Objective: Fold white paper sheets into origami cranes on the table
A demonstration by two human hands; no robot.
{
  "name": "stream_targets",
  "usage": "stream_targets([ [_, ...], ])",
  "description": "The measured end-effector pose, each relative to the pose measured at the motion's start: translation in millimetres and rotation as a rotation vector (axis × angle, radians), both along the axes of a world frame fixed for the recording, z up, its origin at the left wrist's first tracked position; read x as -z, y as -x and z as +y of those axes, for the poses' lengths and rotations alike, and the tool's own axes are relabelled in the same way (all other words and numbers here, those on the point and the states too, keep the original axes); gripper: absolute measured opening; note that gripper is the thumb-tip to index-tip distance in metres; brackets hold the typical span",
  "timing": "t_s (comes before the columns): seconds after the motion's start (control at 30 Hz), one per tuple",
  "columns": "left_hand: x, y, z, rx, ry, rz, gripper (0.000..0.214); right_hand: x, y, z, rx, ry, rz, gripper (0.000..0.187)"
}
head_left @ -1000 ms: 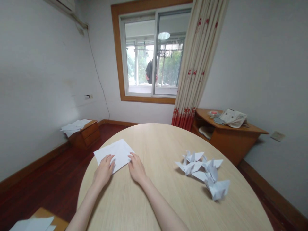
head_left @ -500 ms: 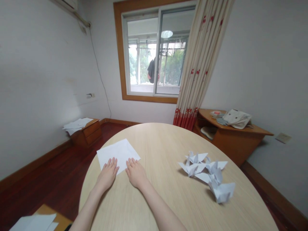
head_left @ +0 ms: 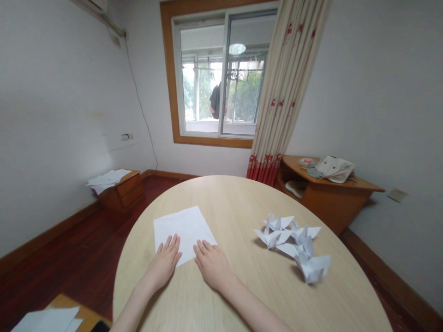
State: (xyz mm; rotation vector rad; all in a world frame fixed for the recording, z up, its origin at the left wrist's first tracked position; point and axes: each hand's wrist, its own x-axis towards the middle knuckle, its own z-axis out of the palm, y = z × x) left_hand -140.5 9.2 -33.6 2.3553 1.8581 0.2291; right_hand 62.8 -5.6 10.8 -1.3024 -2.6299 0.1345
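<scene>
A white sheet of paper (head_left: 183, 230) lies flat on the round wooden table (head_left: 242, 286), near its left edge. My left hand (head_left: 165, 263) rests palm down with its fingers stretched onto the sheet's near edge. My right hand (head_left: 213, 265) lies flat beside it, fingertips touching the sheet's near right corner. Both hands are open and hold nothing. A heap of several folded white paper cranes (head_left: 294, 246) sits on the table to the right, apart from both hands.
A low wooden cabinet (head_left: 121, 186) with loose papers stands by the left wall. A wooden side desk (head_left: 332, 193) with a bag is at the right, beside a curtain (head_left: 284, 92) and window. More white paper (head_left: 44, 320) lies at the bottom left.
The sheet has been turned and slid toward the table's middle, nearer to me. Both hands moved with it and stay flat on its near edge.
</scene>
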Motion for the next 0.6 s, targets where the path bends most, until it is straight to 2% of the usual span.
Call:
stream_targets([
  [0.3,-2.8,-26,-19,0.182,0.025,-0.073,0.051,2.2,-44,-27,-0.05,0.034,0.056,0.04],
  [0.4,-3.6,-35,-28,0.232,0.042,-0.092,0.051,-3.2,-62,-36,-0.072,0.114,0.085,0.04],
  [0.6,-11.2,-51,-48,0.342,0.1,-0.133,0.054,-27.3,-90,-51,-0.104,0.334,0.155,0.036],
])
